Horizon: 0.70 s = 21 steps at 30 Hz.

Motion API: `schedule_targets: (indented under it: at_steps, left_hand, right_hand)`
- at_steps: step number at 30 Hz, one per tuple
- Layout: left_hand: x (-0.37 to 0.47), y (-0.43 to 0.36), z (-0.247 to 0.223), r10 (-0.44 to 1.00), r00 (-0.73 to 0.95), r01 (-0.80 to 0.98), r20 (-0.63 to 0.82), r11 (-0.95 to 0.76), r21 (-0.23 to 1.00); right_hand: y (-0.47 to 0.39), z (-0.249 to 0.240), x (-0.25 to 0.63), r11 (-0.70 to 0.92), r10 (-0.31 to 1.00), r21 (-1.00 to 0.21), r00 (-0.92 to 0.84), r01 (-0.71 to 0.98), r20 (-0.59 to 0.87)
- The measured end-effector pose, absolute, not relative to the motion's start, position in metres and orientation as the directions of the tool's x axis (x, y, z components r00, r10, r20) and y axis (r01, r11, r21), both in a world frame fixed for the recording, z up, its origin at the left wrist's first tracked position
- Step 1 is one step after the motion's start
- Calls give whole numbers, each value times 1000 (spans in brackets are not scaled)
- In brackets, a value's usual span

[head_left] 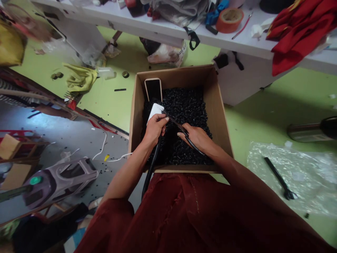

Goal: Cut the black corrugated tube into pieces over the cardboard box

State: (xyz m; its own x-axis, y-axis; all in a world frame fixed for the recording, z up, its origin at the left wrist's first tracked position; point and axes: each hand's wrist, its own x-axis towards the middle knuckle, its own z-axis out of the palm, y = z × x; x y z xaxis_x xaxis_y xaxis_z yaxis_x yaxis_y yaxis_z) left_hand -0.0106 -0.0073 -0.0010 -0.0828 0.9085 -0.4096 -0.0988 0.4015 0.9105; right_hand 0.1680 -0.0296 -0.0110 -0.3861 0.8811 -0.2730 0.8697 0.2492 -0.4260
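Observation:
My left hand (pixel 156 128) is closed, thumb and fingers pinched at the top of a black ribbed tube (pixel 155 156). The tube hangs from it over the near edge of a cardboard box (pixel 222 123). My right hand (pixel 196 137) grips a pair of long black scissors (pixel 177 123), whose tips reach to my left fingertips. Whatever lies between the tips is too small to tell. Small shiny black pieces (pixel 185 105) fill the box beneath both hands. A white rectangular object (pixel 155 111) rests just beyond my left hand, and a dark-screened phone (pixel 153 89) leans upright against the box's far left side.
Beyond the box runs a white table (pixel 163 31) carrying an orange tape roll (pixel 230 20) and red cloth (pixel 302 31). On the right are clear plastic sheeting (pixel 316 175), a black stick-like tool (pixel 279 177) and a metal flask (pixel 302 132). A white cable (pixel 104 144) crosses the floor at left.

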Motion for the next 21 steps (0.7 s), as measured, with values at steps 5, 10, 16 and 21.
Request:
schedule_targets:
  at_steps: [5, 10, 16, 21]
  left_hand:
    - [-10, -7, -3, 906, -91, -93, -414, 406, 909]
    - [-10, -6, -3, 903, -102, -81, -417, 410, 908]
    - [-12, -6, -5, 903, -111, -44, -415, 412, 910]
    - [-8, -7, -11, 902, 1, 40, -432, 432, 901]
  right_hand:
    - [-31, -9, 167, 254, 882, -385, -376, 887, -285]
    - [-33, -9, 167, 271, 884, -337, -372, 902, -284]
    - [-33, -10, 166, 272, 892, -295, -355, 916, -281]
    - [-26, -10, 171, 171, 921, -250, -245, 953, -303]
